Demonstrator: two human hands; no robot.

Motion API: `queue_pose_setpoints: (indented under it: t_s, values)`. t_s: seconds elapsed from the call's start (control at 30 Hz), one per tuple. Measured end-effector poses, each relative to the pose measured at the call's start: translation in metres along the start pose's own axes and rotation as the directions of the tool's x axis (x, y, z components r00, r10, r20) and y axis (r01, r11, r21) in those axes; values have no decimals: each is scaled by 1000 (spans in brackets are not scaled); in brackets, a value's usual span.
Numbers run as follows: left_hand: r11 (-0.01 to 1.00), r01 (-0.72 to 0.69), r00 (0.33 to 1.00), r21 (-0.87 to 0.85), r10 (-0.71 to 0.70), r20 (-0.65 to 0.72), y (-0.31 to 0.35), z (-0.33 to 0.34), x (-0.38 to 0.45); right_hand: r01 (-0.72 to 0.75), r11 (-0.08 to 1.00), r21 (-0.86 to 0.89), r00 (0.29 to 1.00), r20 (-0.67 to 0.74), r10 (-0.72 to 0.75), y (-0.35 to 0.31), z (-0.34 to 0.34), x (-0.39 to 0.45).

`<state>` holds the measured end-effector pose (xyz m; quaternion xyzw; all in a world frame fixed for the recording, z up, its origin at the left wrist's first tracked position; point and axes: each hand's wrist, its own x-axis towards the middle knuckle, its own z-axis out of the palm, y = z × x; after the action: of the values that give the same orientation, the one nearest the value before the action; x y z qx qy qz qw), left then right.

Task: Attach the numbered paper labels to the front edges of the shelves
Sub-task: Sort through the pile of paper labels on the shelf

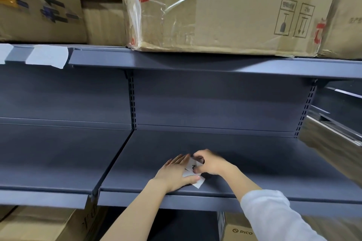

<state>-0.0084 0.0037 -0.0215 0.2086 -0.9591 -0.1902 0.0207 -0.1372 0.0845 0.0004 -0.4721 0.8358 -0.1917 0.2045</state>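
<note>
Grey steel shelving fills my view, and both hands are working on the middle shelf (254,162), close to its front edge and a little right of the seam where two shelf sections meet. The paper labels (193,168) lie there in a small loose pile on the shelf surface. My left hand (176,172) is spread flat, fingers apart, pressing down on the left side of the pile with the thumb across a lower slip. My right hand (207,164) is curled, fingertips pinched together on the top slip, which shows a handwritten mark I cannot read for certain.

I judge these slips to be very light, thin and floppy. They will slide easily on the smooth painted metal, which is why one hand pins the pile while the other peels a single sheet. A pinch at a free corner or edge looks best, since a grip in the middle would crease the paper or drag its neighbours along. Whether the slips carry adhesive I cannot tell.

On the upper shelf's front lip, toward its left end, two pale slips (47,56) are already stuck on. Cardboard boxes (235,15) sit above them. The front edge of the middle shelf (176,200) carries no label yet.
</note>
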Motion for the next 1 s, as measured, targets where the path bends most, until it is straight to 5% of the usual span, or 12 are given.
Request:
queue_pose_setpoints:
  t_s: [0.27, 0.47, 0.63, 0.8, 1.0]
  values:
    - [999, 8, 996, -53, -13, -91, -17, -17, -11, -113, 993, -31, 992, -65, 111, 3, -6, 5]
    - [992, 48, 992, -115, -61, -113, -20, -17, -14, -156, 941, 301, 980, -69, 185, 3, -15, -1]
    - [988, 53, 988, -143, -73, -136, -15, -21, -14, -199, 799, 567, 980, 129, 153, 1, -15, -11]
    - [981, 31, 990, -194, -57, -132, -13, -20, -15, -176, 965, 196, 983, 79, 164, -7, 1, -13]
    - [956, 10, 994, -293, -42, -104, -18, -18, -21, -201, 979, 20, 978, 54, 200, -20, 6, -11]
